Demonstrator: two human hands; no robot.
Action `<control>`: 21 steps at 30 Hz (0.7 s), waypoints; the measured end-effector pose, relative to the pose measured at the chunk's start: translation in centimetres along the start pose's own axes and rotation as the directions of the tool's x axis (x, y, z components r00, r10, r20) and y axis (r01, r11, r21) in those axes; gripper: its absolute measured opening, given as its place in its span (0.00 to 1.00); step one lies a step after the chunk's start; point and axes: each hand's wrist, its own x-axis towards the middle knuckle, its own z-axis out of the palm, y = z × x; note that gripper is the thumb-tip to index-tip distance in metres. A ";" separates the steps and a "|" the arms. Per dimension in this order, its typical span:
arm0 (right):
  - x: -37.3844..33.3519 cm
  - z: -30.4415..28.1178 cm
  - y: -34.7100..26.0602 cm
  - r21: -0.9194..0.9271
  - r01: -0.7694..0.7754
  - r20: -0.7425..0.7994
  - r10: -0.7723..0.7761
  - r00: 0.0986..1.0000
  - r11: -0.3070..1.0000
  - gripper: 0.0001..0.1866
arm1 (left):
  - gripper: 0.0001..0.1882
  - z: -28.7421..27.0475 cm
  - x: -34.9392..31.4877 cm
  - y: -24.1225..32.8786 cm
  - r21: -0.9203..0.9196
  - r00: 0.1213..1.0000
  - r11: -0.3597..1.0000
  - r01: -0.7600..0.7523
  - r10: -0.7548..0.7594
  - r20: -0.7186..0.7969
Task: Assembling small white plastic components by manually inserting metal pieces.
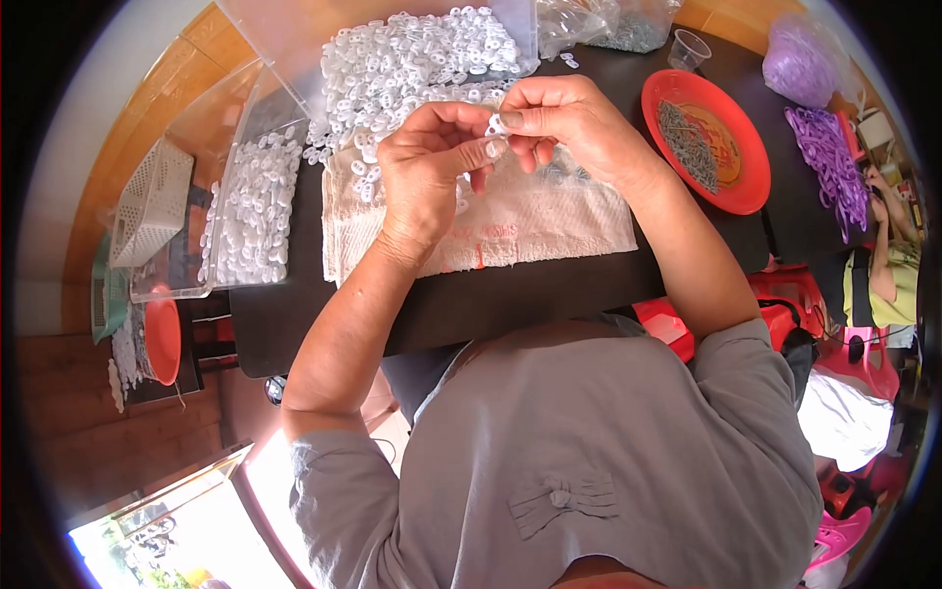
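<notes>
While the left hand [422, 167] pinches a small white plastic piece [496, 126] above the cream woven cloth [564, 228], the right hand [574, 116] grips its other side, thumb against forefinger. Looks like two-handed fingertip work; next move likely calls for steady alignment.

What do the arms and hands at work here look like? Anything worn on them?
No machine here: each grip is a person's own bare hand, left hand and right hand, without gloves. The forearms are bare too, with no watch or cables visible. Loose grey sleeves end near the elbows.
</notes>
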 end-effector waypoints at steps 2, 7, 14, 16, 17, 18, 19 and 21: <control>0.0 -0.1 0.0 0.006 0.012 0.026 -0.012 1.000 1.000 0.12 | 0.09 0.0 0.0 0.0 0.041 1.000 0.999 -0.011 0.010 0.024; 0.0 0.0 0.0 0.011 -0.031 0.036 0.031 0.999 0.999 0.11 | 0.12 0.3 0.0 0.4 0.011 1.000 1.000 0.014 -0.014 0.024; 0.1 -0.3 0.1 0.023 -0.014 0.082 0.012 0.997 1.000 0.13 | 0.13 0.0 0.1 0.8 0.027 0.991 0.997 0.076 -0.078 0.105; 0.0 0.2 0.1 0.121 -0.047 0.064 0.040 0.997 0.992 0.13 | 0.12 -0.1 0.0 0.7 0.037 0.997 0.999 0.019 -0.022 0.077; -0.1 0.4 0.1 0.121 -0.047 0.063 0.040 0.997 0.992 0.13 | 0.12 0.0 0.0 0.8 0.037 0.997 0.999 0.019 -0.022 0.078; -0.1 0.5 0.1 0.143 -0.056 0.053 0.049 0.997 0.988 0.13 | 0.12 0.0 0.0 0.9 0.037 0.997 0.999 0.012 -0.015 0.074; -0.1 0.6 0.0 0.165 -0.064 0.044 0.058 0.997 0.984 0.13 | 0.12 0.1 0.0 1.0 0.037 0.998 0.999 0.006 -0.008 0.069; -0.1 0.7 0.1 0.162 -0.054 0.045 0.047 0.998 0.985 0.13 | 0.11 0.2 -0.1 0.9 0.046 0.999 0.999 0.001 -0.004 0.051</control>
